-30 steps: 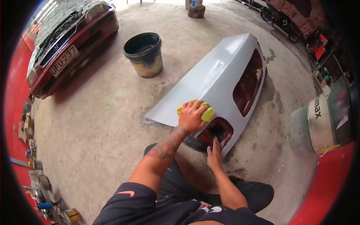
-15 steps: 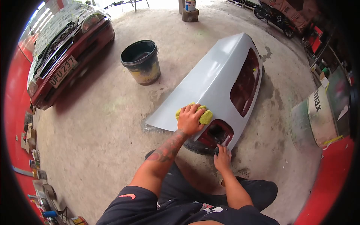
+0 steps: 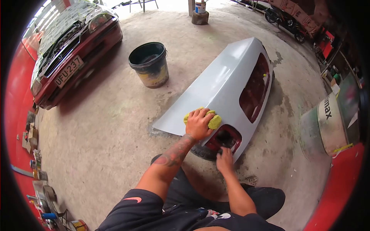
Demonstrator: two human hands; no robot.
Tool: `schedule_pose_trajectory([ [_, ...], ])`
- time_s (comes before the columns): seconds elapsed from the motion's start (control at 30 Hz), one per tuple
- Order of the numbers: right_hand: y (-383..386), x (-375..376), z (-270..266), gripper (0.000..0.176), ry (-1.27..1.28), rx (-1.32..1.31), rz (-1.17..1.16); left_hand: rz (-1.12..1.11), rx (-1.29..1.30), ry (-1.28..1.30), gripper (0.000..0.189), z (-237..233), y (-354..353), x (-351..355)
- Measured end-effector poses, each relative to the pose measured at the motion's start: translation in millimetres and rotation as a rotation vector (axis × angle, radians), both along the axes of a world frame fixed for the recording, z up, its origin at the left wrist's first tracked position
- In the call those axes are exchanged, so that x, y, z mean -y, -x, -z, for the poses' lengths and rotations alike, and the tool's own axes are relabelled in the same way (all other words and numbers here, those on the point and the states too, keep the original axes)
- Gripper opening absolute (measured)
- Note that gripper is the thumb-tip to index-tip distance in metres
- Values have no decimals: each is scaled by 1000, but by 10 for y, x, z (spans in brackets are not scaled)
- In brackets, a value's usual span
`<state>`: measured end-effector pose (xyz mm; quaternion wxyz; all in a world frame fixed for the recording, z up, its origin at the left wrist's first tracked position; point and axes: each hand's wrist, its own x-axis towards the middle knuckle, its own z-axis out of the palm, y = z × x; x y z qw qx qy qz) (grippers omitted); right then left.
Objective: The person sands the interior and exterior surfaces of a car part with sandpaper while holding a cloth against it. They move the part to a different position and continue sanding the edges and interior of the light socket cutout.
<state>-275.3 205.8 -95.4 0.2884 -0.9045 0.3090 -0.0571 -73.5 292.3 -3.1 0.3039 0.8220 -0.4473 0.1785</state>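
A grey-primed car body panel (image 3: 216, 82), which looks like a trunk lid, lies slanting across the floor in front of me. Two cut-outs show dark red inside. My left hand (image 3: 198, 126) presses a bunched yellow cloth (image 3: 214, 122) onto the panel's near end, fingers curled over it. Beside the nearer cut-out (image 3: 224, 139), at the panel's near edge, is my right hand (image 3: 224, 159). Its fingers are curled and blurred, with a small dark thing at the fingertips that I cannot make out. Under the near end sits a black tyre-like support (image 3: 204, 152).
A black bucket (image 3: 149, 73) with yellow smears stands beyond the panel, to the left. A red car (image 3: 83, 63) with covered upper parts is at the far left. On the right stands a large drum (image 3: 320, 127); a can (image 3: 200, 7) tops a block at the back.
My right hand has shifted slightly left and up along the panel's near edge. My left hand stays on the cloth at the same spot; the whole view has shifted slightly.
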Motion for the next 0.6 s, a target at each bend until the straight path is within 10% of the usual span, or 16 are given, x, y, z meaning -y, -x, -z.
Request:
schedule_pose_trajectory([
  [0.6,-58,-243,-118,62,137,350,-155,-8,37,-46,47,48,-47,18],
])
